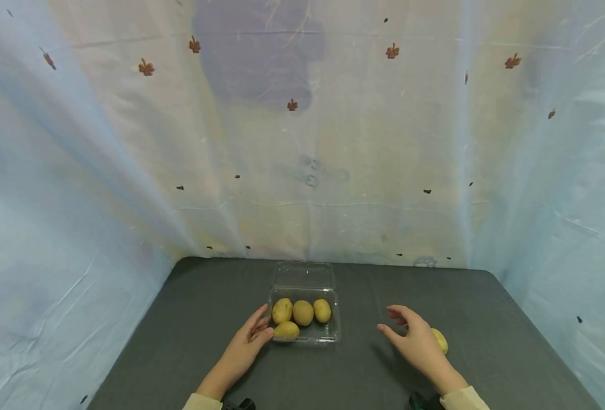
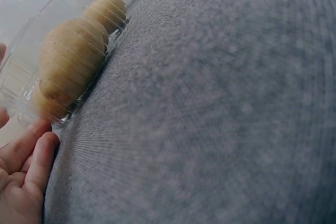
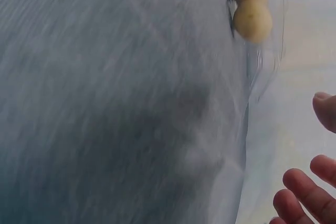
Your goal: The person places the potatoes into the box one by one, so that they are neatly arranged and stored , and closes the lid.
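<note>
A clear plastic clamshell box [image 1: 315,340] stands on the table with its lid tipped back, holding several yellow potatoes [image 1: 303,313]. At its left side is my left hand [image 1: 245,343], the fingers lightly bent and the fingertips right at the box wall. Through that wall, a large potato [image 2: 73,59] shows in the left wrist view. My right hand [image 1: 416,343] is raised to the right of the box, thumb and fingers spread apart and nothing between them. Another potato [image 1: 440,340] lies on the table beyond the right hand, partly hidden by it.
The dark grey table [image 1: 205,296] has rounded far corners. Behind it and on both sides hangs a pale patterned curtain [image 1: 353,142]. The box's raised lid [image 1: 304,276] leans toward the back edge of the table.
</note>
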### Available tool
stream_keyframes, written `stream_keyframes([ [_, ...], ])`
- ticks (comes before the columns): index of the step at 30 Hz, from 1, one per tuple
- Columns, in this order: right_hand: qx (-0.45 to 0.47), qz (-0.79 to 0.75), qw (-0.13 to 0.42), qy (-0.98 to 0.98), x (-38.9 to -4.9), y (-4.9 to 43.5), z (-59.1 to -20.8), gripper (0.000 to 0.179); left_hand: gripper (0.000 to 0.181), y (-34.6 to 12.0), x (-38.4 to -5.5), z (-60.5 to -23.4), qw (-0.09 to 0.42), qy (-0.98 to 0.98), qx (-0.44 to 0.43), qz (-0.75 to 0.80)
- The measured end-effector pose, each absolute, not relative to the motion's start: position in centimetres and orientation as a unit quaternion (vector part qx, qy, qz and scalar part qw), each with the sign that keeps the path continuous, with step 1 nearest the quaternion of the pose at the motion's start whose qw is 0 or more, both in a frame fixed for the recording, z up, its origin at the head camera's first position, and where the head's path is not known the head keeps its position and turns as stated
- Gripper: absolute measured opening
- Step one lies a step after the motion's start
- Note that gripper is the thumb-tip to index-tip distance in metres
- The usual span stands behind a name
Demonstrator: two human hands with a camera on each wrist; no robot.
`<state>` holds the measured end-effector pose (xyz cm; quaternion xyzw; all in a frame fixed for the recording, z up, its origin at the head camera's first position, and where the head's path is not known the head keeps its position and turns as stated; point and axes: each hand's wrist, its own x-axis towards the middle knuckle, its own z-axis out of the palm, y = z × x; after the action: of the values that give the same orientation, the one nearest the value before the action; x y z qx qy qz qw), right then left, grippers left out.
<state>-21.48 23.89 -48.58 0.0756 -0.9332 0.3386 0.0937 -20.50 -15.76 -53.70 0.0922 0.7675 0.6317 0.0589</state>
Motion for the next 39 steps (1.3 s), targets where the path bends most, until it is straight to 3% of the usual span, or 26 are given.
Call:
stream_keyframes([
  [26,0.020,0.297,0.115,-0.948,-20.1,30.9,-49.0,0.065,0.066,-15.7,-20.5,-53.5,0.066,0.761,0.089,0.639],
  [39,-0.006,0.283,0.079,-0.956,-19.7,32.8,-49.7,0.073,0.069,-15.6,-20.6,-53.6,0.067,0.768,0.079,0.632],
])
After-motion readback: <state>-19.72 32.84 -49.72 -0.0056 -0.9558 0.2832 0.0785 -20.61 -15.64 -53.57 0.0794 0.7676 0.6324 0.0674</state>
